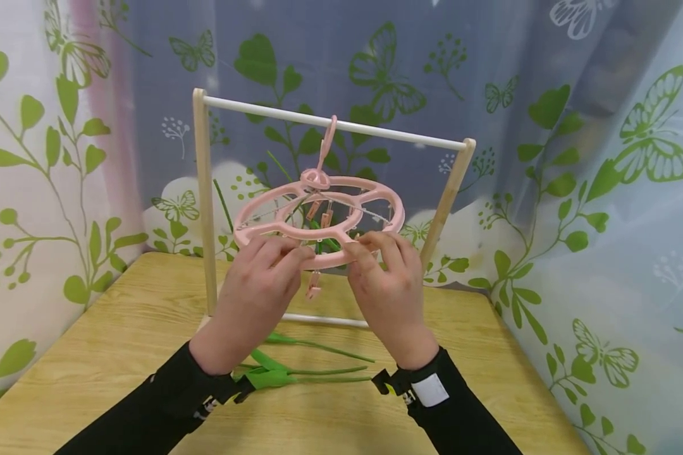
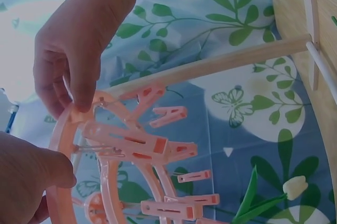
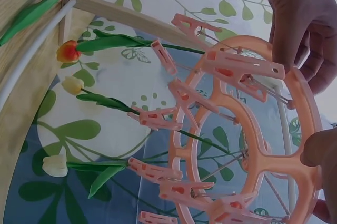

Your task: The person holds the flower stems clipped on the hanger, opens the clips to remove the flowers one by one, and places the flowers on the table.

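A pink round clip hanger hangs by its hook from a white rod, its ring tilted toward me. On the ring's near left rim my left hand has thumb and fingers pinched. My right hand pinches the near right rim likewise. Pink clips dangle from the ring on short cords. In the right wrist view an orange tulip, a yellow tulip and a white tulip hang heads down beneath the hanger. The yellow and white ones hang at clips; the orange one's hold is unclear.
A wooden stand with a left post, a right post and a white top rod rises from the wood-grain table. More tulips with green leaves lie below my hands. Leaf-and-butterfly curtains surround the table.
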The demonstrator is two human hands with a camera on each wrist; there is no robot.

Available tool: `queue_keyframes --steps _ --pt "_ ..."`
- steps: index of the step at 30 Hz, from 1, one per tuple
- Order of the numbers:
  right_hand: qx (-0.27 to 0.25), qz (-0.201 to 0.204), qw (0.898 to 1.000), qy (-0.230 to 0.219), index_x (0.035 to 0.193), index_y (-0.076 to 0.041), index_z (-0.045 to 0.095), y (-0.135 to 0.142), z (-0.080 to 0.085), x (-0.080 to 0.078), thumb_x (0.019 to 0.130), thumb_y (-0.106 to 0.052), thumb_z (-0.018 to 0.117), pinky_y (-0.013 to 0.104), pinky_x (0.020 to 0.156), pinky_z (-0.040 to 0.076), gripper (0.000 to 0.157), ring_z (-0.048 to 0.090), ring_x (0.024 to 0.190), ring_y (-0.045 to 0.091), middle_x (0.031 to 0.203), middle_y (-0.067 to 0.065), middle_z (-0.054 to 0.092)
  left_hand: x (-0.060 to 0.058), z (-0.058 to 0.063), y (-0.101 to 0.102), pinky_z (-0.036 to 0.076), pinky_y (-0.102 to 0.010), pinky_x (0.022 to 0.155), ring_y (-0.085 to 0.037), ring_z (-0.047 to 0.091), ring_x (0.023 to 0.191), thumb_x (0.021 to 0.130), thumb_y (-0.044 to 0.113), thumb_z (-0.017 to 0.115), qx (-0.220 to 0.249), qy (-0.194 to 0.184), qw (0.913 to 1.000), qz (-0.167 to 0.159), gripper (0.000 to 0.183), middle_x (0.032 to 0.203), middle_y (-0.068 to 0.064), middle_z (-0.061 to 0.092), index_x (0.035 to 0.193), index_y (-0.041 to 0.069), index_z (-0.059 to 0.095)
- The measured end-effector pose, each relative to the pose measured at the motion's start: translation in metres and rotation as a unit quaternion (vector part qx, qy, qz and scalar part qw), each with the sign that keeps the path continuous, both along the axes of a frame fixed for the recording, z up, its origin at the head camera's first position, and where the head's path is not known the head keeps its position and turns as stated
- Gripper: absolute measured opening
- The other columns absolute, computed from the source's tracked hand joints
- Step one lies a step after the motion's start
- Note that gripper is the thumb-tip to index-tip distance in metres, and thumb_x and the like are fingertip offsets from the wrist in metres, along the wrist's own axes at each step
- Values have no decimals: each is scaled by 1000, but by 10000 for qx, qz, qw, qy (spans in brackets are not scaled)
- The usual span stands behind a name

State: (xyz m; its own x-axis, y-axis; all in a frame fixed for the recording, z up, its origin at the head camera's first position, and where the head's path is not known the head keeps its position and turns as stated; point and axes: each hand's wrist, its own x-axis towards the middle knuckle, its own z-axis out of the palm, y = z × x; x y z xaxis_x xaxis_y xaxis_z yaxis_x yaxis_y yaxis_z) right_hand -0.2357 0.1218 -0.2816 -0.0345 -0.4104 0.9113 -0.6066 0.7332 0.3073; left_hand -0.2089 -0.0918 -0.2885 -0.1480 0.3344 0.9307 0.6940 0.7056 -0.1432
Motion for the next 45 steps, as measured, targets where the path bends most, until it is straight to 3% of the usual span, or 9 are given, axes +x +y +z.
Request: queue_keyframes --steps 13,21,27,33,45 --pt "18 223 9996 161 100 -10 67 -9 -1 3 79 -5 66 46 79 44 21 51 92 33 100 12 59 -4 -5 12 45 -39 75 -27 50 85 83 -2 63 -50 -439 9990 -109 25 102 -9 57 106 7 62" --pt "-3 184 9998 -76 102 -10 68 2 3 -7 80 -8 66 45 82 45 22 53 99 31 101 11 59 -4 -4 2 43 -42 86 -30 51 93 83 -3 63 -11 -389 9992 -1 22 102 -12 58 103 5 63" --pt "129 203 9996 -145 103 -9 67 5 2 -7 81 -10 67 44 85 45 22 53 100 31 102 11 60 -2 -3 1 44 -40 80 -29 51 90 83 -3 61 -6 -343 9994 25 19 99 -12 57 101 4 62" --pt "117 396 9991 15 103 -9 70 -3 1 -2 80 -9 67 43 75 48 24 56 93 27 98 8 62 -3 -3 6 46 -39 75 -28 51 86 83 -1 61 -3 -358 9994 16 21 99 -11 58 103 5 63" --pt "163 345 9993 50 104 -9 70 -3 1 -3 80 -8 68 41 75 48 24 54 93 29 101 10 61 -6 -7 2 48 -40 80 -28 53 91 83 0 62 -49 -424 9991 -62 25 102 -12 59 107 5 64"
